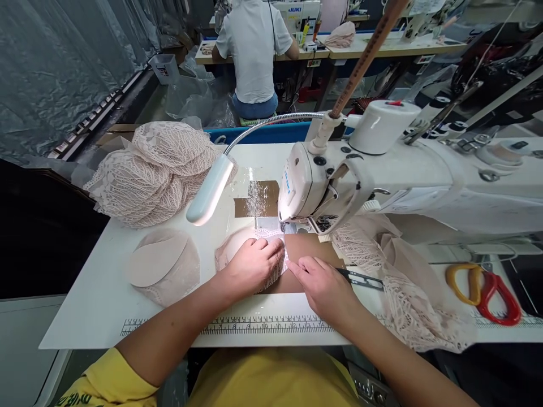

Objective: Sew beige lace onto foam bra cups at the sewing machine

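A pale pink lace-trimmed fabric piece [235, 244] lies under the needle area of a white sewing machine [297, 181]. My left hand [257, 261] presses on its lace with fingers bent and held together, close in front of the presser foot. The thumb and forefinger of my right hand [320, 285] close on the lace's near right edge. A slim black metal tool [365, 280] sticks out beyond my right hand; whether the hand holds it cannot be made out. Brown board [311, 249] lies beneath the work.
Stacked lace pieces [161, 169] and round fabric pieces [163, 263] lie on the left. More lace fabric [407, 294] bunches at right, beside scissors [487, 291] with yellow and red handles. A lamp [212, 189] overhangs the white table [97, 305]. Ahead, a person [252, 53] sits facing away.
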The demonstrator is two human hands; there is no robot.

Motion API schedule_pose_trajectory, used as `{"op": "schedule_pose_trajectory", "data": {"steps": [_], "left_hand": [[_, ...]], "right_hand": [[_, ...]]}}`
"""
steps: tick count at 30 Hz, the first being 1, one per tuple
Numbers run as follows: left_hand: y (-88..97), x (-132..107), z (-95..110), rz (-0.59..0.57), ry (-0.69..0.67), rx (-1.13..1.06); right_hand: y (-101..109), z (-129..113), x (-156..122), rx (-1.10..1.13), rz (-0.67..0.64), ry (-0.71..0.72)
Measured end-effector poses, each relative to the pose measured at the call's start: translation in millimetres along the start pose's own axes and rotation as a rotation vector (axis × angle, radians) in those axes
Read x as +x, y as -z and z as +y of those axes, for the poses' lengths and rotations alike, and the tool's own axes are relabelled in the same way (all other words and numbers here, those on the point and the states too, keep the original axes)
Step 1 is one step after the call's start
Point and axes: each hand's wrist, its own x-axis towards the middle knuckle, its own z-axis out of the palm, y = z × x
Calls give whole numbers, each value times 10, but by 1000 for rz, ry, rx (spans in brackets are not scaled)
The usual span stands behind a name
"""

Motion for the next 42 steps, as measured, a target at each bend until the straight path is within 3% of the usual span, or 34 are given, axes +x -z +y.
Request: {"op": "schedule_pose_trajectory", "data": {"steps": [13,25,35,42], "left_hand": [[-21,60,24,15,81,-21],[5,61,21,-83,-31,104],[-41,81,4,52,12,-55],[-62,55,-68,81,20,-136]], "right_hand": [[-37,-36,-13,8,80,-21],[-18,-50,-9,4,81,-33],[-33,-72,2,14,106,-61],[-21,-47,44,8,80,-57]]}}
